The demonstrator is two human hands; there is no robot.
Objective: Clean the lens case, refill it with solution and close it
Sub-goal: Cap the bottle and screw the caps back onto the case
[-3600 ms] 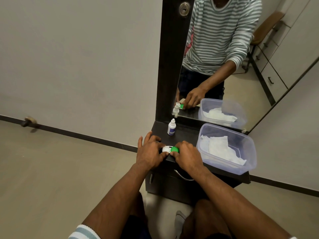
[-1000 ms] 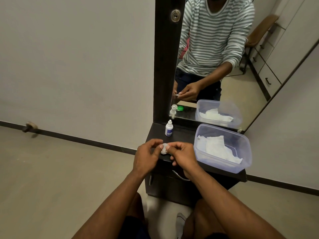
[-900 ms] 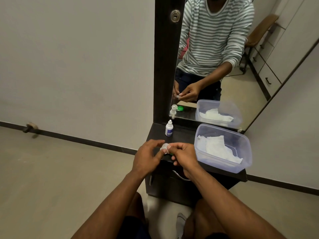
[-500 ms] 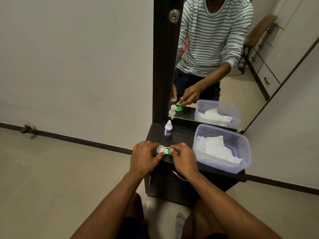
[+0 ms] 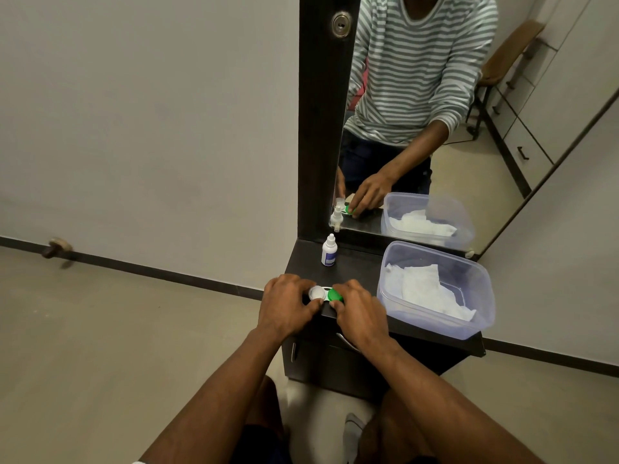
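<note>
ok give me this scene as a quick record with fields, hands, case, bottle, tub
left hand: grips the case's white-cap side
right hand: grips the green-cap side
case: on the front edge of the shelf, both caps on
bottle: upright, capped, behind the case by the mirror
tub: open, right of the case, tissue inside

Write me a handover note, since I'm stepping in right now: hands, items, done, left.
Left hand grips the white cap; right hand grips the green cap.
Lens case lies at the dark cabinet top's front edge, both caps on.
Solution bottle stands capped behind it; the plastic tub with tissue sits right.
Left: confirm caps are tight; whether it's refilled can't be told.
</note>
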